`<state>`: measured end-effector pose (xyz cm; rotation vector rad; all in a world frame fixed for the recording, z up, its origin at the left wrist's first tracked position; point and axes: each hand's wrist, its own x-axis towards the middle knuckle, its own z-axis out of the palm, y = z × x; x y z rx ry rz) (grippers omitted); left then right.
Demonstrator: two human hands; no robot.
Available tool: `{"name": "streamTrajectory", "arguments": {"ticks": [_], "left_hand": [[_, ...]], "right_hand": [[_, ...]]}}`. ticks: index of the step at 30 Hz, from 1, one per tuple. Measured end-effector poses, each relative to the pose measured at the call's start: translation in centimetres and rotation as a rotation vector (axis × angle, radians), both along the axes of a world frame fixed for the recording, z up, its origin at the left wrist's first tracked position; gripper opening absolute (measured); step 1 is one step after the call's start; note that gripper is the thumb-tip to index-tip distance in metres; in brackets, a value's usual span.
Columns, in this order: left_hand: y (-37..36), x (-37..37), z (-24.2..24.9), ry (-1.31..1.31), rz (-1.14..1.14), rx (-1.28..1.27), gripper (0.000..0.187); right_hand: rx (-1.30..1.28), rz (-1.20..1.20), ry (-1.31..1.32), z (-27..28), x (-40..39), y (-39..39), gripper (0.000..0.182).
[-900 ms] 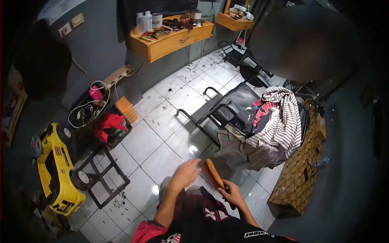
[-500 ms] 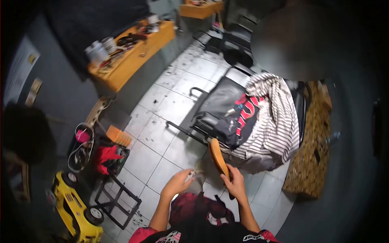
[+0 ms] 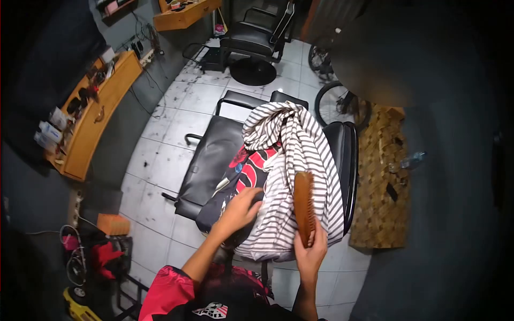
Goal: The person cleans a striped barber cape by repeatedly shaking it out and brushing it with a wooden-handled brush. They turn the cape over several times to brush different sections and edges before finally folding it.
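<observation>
My right hand [image 3: 311, 251] grips the lower end of a brown wooden brush [image 3: 304, 204], held upright over a black-and-white striped cloth [image 3: 292, 160]. That cloth is draped over the back of a black barber chair [image 3: 214, 155], together with a black and red cloth [image 3: 251, 170]. My left hand [image 3: 239, 208], fingers apart, rests on the edge of the cloths at the chair's seat and holds nothing that I can see.
A wooden counter [image 3: 93, 117] with bottles and tools runs along the left wall. A second black chair [image 3: 256, 40] stands at the back. A woven box [image 3: 383, 182] with a plastic bottle [image 3: 409, 160] stands right. Bicycle wheel [image 3: 342, 104] behind the chair. Tiled floor with hair clippings.
The view has swung right and onto the chair. My right hand raised the brush over the striped cloth. My left hand moved from in front of me onto the cloths.
</observation>
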<state>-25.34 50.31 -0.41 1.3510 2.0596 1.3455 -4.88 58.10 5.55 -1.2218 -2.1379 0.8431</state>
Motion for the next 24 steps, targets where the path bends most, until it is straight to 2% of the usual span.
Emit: {"name": "streamTrajectory", "arguments": {"ticks": [2, 3, 6, 7, 8, 10, 11, 13, 14, 15, 16, 18, 20, 22, 24], "left_hand": [[4.4, 1.6, 1.2, -0.117, 0.052, -0.031, 0.038], [6.4, 2.2, 1.5, -0.110, 0.108, -0.052, 0.044], [11.3, 2.9, 1.4, -0.077, 0.252, -0.088, 0.059], [12.8, 2.8, 0.8, -0.070, 0.305, -0.087, 0.064], [14.1, 2.4, 0.1, -0.181, 0.286, -0.093, 0.072], [16.4, 2.0, -2.1, -0.174, 0.296, -0.104, 0.075], [17.4, 1.9, -2.5, -0.173, 0.180, -0.138, 0.079], [17.9, 2.9, -1.8, -0.452, 0.207, -0.069, 0.075], [17.7, 3.4, -2.0, -0.392, 0.246, 0.030, 0.073], [17.1, 3.7, -1.6, -0.232, 0.340, -0.133, 0.069], [16.2, 3.9, -1.4, -0.229, 0.298, -0.082, 0.059], [13.2, 4.8, -0.2, -0.320, 0.267, -0.134, 0.057], [9.6, 5.2, 0.2, -0.247, 0.205, -0.104, 0.054], [6.8, 6.7, 3.0, -0.199, 0.239, -0.098, 0.045], [3.4, 7.6, 2.4, -0.267, 0.188, -0.129, 0.041]], "right_hand": [[-0.035, -0.072, 0.082, 0.3, -0.2, 3.1, 0.053], [-0.004, -0.087, 0.022, -0.4, 0.0, 4.7, 0.050], [0.122, 0.031, 0.013, 0.8, -0.7, 8.2, 0.043], [0.039, 0.081, 0.003, 0.2, -0.7, 8.9, 0.039], [-0.101, 0.093, -0.042, 0.4, -0.6, 9.2, 0.038], [-0.175, 0.151, -0.069, 0.4, -0.4, 9.6, 0.041], [-0.105, 0.180, -0.042, 0.1, -0.3, 9.6, 0.041], [-0.139, 0.189, 0.033, 0.1, -0.2, 10.0, 0.036], [-0.154, 0.191, 0.069, 0.2, -0.2, 10.2, 0.034], [-0.266, 0.197, 0.119, 0.5, 0.0, 10.6, 0.032], [-0.115, 0.231, 0.153, -0.3, 0.3, 11.1, 0.030], [-0.340, 0.222, 0.292, 0.5, 0.8, 11.3, 0.030], [-0.578, 0.168, 0.478, 2.3, 0.8, 11.3, 0.031], [-0.662, 0.219, 0.471, 1.3, 1.2, 11.1, 0.031], [-0.376, 0.316, 0.403, -0.5, 0.9, 10.7, 0.031]]}}
